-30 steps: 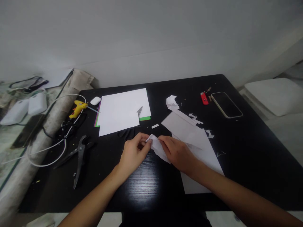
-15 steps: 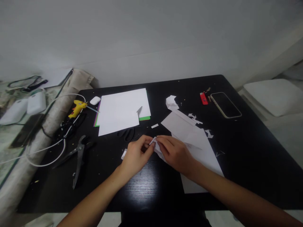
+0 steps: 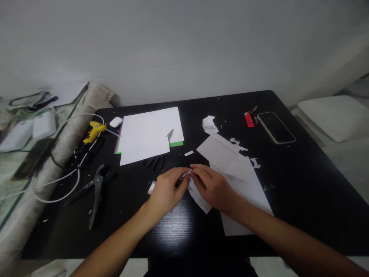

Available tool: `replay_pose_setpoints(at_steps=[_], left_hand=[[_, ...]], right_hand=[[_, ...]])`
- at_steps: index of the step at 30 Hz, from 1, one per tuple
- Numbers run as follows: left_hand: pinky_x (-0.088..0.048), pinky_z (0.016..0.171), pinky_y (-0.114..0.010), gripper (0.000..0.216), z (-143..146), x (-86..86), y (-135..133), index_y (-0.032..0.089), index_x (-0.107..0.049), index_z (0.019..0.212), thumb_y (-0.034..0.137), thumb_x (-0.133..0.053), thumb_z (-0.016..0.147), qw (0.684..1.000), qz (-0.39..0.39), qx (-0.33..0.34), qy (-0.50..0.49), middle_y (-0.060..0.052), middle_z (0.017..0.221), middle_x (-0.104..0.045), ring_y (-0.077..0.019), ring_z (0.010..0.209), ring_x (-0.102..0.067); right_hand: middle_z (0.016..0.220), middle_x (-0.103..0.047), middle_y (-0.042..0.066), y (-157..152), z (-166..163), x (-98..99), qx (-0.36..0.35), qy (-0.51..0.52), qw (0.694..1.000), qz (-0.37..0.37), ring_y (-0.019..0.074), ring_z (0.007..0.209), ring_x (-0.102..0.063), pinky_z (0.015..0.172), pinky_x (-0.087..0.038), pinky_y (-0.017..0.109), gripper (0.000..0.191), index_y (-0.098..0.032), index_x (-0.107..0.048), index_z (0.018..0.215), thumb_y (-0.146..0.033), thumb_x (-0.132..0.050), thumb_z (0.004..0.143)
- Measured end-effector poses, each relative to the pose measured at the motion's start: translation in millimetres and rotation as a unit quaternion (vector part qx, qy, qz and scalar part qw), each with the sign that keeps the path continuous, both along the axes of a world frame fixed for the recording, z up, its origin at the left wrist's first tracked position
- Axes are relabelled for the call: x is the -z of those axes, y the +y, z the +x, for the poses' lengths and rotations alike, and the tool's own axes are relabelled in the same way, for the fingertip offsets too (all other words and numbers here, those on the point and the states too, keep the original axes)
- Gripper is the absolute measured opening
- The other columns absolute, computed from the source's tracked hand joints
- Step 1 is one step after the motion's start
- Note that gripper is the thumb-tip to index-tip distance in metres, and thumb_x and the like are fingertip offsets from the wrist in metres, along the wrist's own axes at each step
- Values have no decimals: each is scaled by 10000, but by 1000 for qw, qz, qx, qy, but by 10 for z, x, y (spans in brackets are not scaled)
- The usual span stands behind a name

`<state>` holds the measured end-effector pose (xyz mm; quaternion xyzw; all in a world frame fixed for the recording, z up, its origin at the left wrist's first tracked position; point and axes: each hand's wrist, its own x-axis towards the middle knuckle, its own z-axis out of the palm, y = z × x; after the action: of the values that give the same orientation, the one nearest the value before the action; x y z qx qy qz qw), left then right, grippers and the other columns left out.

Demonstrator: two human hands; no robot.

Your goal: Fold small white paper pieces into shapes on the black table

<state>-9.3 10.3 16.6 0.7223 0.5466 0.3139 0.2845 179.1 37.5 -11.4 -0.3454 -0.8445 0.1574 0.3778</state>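
Both my hands meet over the middle of the black table [image 3: 302, 184], pinching a small folded piece of white paper [image 3: 198, 196]. My left hand [image 3: 167, 190] grips its upper edge with thumb and fingers closed. My right hand [image 3: 215, 186] pinches the same edge from the right, and the paper's lower flap hangs out beneath my fingers. A small white scrap [image 3: 151, 188] lies just left of my left hand. A larger cut white sheet [image 3: 239, 177] lies under and beyond my right wrist.
A stack of white and coloured sheets [image 3: 150, 134] lies at the back, black scissors [image 3: 154, 162] just before it. Pliers [image 3: 96, 188], a yellow glue gun [image 3: 93, 131] and cables sit at left. A red lighter [image 3: 248, 120], a phone [image 3: 276, 127] and paper scraps [image 3: 238, 144] lie right.
My hands have drawn closer together on the folded paper, pressing its top edge narrower. The paper's lower flap now sticks out further below my right hand.
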Motion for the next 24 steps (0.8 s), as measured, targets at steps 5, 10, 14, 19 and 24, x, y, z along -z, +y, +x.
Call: replay_pose_setpoints(at_steps=[5, 10, 14, 19, 24], left_hand=[[-601, 784, -296, 204, -19, 26, 2, 195, -728, 1142, 211, -583, 999, 1000, 9, 1, 17, -67, 1025, -776, -172, 806, -729], [-616, 842, -328, 219, -34, 73, -2, 200, -719, 1170, 199, -579, 1001, 999, 19, 15, 29, -73, 1051, -775, -202, 909, -748], [-615, 875, -345, 221, -36, 98, -8, 190, -708, 1186, 200, -575, 1009, 998, 27, 24, 50, -83, 1066, -769, -214, 957, -749], [-621, 872, -358, 246, -31, 101, -19, 194, -687, 1234, 219, -567, 1021, 997, 39, 28, 68, -86, 1062, -767, -224, 960, -754], [-616, 855, -338, 256, -29, 74, -30, 232, -660, 1263, 234, -556, 1028, 997, 24, 18, 70, -74, 1112, -762, -213, 958, -752]], right_hand=[[1072, -753, 147, 7, 1, -2, -12, 10, 1000, -25, 263, 1006, -754, 874, -672, 433, 172, -177, -625, 1112, -105, -499, 1021], [1009, -753, 129, 4, 6, -5, -13, 10, 999, -45, 262, 944, -751, 816, -663, 421, 158, -181, -625, 1093, -119, -497, 1023], [977, -748, 124, -4, 10, -19, -14, 10, 998, -61, 253, 894, -743, 785, -648, 404, 139, -177, -623, 1048, -121, -500, 1018], [913, -736, 94, -10, 10, -8, -7, 18, 997, -80, 227, 806, -726, 712, -622, 359, 125, -193, -625, 1013, -137, -514, 1005], [858, -737, 62, -15, 0, -16, 13, 50, 988, -148, 208, 740, -716, 671, -596, 332, 79, -204, -643, 946, -157, -582, 962]])
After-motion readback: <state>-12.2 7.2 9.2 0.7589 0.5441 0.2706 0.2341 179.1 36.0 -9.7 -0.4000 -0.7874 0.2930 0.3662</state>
